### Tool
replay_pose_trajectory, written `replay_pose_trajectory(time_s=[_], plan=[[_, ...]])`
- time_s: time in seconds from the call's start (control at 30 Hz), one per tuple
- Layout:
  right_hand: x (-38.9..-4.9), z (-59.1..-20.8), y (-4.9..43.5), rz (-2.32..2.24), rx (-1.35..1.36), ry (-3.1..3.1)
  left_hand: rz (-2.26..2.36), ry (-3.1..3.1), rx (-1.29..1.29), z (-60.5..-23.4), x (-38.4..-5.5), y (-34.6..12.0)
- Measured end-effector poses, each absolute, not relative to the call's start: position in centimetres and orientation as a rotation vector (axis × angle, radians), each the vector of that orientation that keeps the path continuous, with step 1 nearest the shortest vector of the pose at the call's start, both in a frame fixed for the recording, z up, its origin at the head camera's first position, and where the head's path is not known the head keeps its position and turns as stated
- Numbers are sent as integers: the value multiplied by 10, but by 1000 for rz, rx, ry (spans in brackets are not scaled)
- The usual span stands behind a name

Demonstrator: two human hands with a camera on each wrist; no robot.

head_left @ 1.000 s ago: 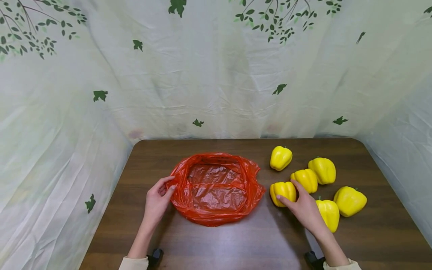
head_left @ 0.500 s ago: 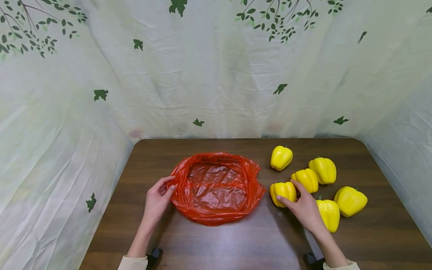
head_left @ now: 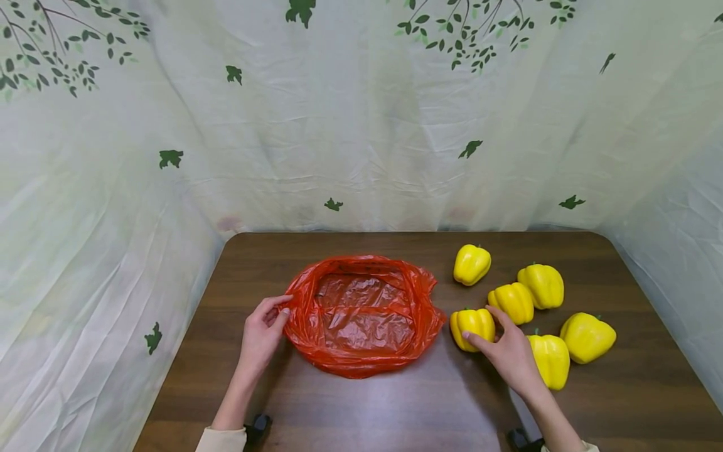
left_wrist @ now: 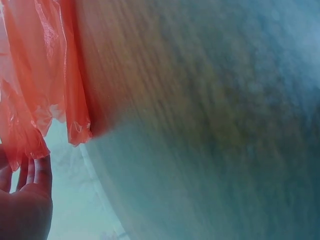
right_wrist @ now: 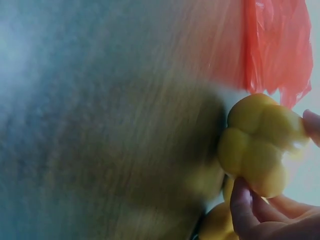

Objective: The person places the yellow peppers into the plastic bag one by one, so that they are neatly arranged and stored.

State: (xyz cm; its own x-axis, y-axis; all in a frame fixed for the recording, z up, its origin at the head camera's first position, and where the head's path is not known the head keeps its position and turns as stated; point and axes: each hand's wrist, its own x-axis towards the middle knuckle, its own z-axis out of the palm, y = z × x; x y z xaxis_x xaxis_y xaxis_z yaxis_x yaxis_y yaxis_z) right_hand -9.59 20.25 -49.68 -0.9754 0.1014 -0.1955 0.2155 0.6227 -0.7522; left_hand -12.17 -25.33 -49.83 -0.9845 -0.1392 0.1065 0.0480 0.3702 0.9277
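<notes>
A red plastic bag (head_left: 361,364) stands with its mouth spread wide on the wooden table (head_left: 367,417). At its left rim, my left hand (head_left: 264,329) pinches the plastic between thumb and fingers; the left wrist view has the fingers (left_wrist: 42,175) behind a hanging fold of the bag (left_wrist: 37,85). Just right of the bag, my right hand (head_left: 511,355) grips a yellow bell pepper (head_left: 470,329). In the right wrist view, the lobed bottom of the bell pepper (right_wrist: 257,145) faces the camera, with thumb and fingers on opposite sides of it.
Several more yellow bell peppers lie on the right side: one at the back (head_left: 471,265), two touching (head_left: 511,302) behind the right hand, and two (head_left: 550,361) beside the right forearm. A pale cloth with leaf prints (head_left: 361,125) hangs behind the table.
The gripped bell pepper has shifted slightly toward me and tipped a little, with my right hand moving along. My left hand and the bag stay practically where they were.
</notes>
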Motion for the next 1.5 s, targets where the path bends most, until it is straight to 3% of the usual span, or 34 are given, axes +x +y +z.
replay_pose_trajectory(time_s=[0.83,1.5], plan=[[-86,-477,195,-1471,374,2611,-1700,-2485,97,-501,-123,-255],[-86,-460,178,-1706,255,2535,-1684,-2479,85,-500,-123,-252]])
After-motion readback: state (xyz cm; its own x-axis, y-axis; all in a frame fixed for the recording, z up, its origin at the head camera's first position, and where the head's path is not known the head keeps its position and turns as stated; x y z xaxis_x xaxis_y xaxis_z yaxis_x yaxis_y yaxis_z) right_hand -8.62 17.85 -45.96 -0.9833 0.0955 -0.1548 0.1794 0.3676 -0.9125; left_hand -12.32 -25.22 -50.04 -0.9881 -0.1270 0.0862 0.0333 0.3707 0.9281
